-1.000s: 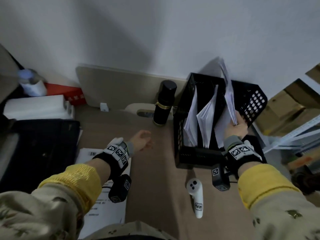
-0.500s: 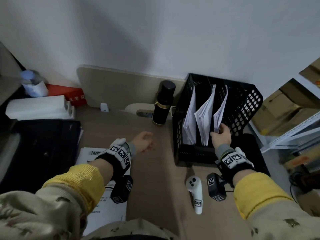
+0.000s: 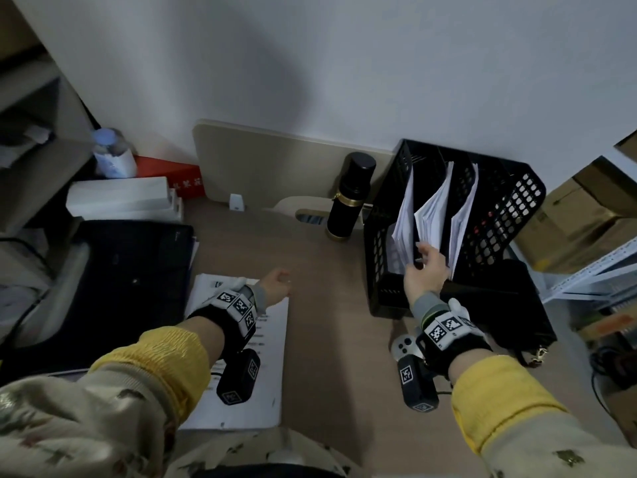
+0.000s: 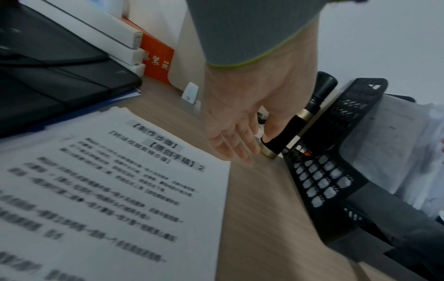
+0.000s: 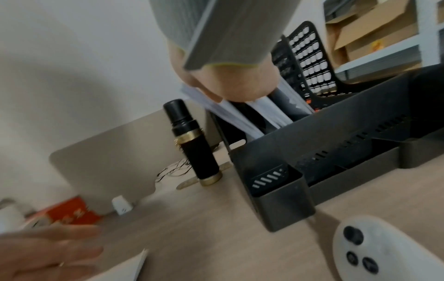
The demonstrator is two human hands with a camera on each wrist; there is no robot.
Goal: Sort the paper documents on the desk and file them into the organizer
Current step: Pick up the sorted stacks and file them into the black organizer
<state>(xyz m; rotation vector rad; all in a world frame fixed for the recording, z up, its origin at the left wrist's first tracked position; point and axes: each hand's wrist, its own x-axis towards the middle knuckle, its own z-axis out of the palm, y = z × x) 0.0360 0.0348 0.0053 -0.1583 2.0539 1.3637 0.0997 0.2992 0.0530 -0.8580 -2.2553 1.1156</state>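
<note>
The fingers [image 3: 422, 253] of the right hand [image 3: 425, 274] are reaching into the black organizer [image 3: 379, 243] and lying against the lower edge of the papers in its middle slot [image 3: 432, 215]; whether they are pinching the sheets or only touching them cannot be told, since the right wrist view is showing just the heel of the hand over the paper edges. The left hand [image 3: 275, 284] is hovering low over the desk [image 3: 327, 339] with its fingers [image 4: 236, 150] straight and relaxed, grasping nothing, just past the top corner of the printed document [image 4: 108, 190].

That document is lying flat on the desk in front of the person, on top of further sheets, its headings in Chinese characters and the body text blurred. The organizer is standing at the back right of the desk against the wall, with three bundles of white paper leaning upright in separate slots: one in the left slot [image 3: 403, 215], the middle one at the right hand, and one in the right slot [image 3: 463, 215].

A black bottle with gold bands [image 3: 350, 198] is standing upright just left of the organizer. A white controller [image 5: 384, 249] is lying on the desk in front of the organizer, under the right wrist. A black case [image 3: 120, 270] is sitting left of the document, with white boxes [image 3: 120, 198] and a red box [image 3: 179, 181] behind it.
</note>
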